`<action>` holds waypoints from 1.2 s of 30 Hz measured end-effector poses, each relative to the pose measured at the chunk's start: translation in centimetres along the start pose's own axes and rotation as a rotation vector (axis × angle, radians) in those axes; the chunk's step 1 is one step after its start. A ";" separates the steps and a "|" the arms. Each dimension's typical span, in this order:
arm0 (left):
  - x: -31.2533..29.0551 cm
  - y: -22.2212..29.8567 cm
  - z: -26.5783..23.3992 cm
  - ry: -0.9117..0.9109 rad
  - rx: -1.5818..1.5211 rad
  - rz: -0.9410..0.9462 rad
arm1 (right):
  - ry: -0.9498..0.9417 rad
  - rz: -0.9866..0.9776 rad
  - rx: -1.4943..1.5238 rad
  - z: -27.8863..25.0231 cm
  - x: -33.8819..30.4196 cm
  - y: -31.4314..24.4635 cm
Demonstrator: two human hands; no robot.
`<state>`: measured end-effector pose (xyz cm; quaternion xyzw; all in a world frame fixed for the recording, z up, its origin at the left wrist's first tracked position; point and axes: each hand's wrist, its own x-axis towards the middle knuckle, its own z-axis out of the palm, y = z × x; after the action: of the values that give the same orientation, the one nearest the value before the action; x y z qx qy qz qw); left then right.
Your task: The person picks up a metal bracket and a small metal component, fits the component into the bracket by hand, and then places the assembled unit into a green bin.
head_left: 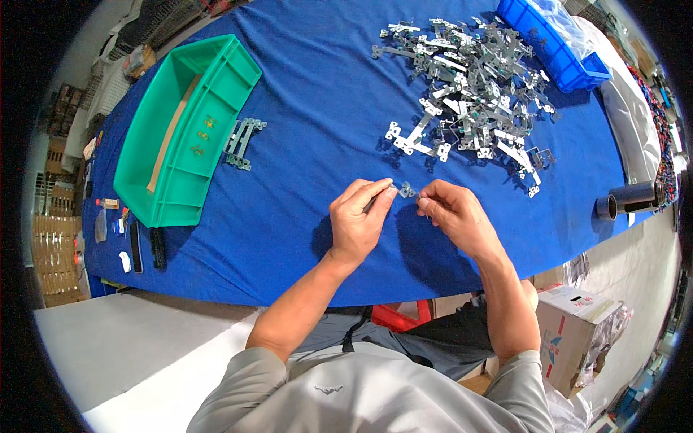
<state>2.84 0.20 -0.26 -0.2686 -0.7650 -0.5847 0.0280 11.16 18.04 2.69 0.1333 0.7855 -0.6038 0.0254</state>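
Over the blue cloth, near the table's front edge, a small silvery metal bracket spans the gap between my two hands. My left hand is closed in a pinch on one end of it. My right hand has thumb and fingers pinched together at the bracket's other side; the fingertips hide the exact hold. Beyond my hands lies a big loose heap of similar metal brackets. One bracket lies at the heap's near left edge. A few more brackets rest together beside the green bin.
A green plastic bin stands at left, a blue bin with plastic film at far right. A dark cylinder lies at the right edge. Phone-like dark objects lie at left. A cardboard box stands below, right.
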 end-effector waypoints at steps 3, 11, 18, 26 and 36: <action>0.0 0.1 -0.1 -0.016 0.017 0.001 | -0.017 -0.003 0.022 0.0 0.0 0.3; 0.2 0.1 0.0 -0.038 0.026 0.010 | -0.024 -0.030 -0.025 0.4 0.1 0.4; 0.3 0.2 0.2 -0.041 0.046 0.060 | 0.013 -0.006 -0.051 0.5 0.2 0.2; 0.0 -0.1 0.2 -0.067 0.067 0.092 | 0.033 -0.031 0.112 1.1 0.3 0.5; 0.1 0.2 0.3 -0.049 0.031 0.043 | 0.159 -0.048 0.068 0.0 0.6 0.3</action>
<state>2.91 0.50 -0.14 -0.2988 -0.7684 -0.5653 0.0262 10.70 18.22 2.25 0.1626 0.7671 -0.6180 -0.0561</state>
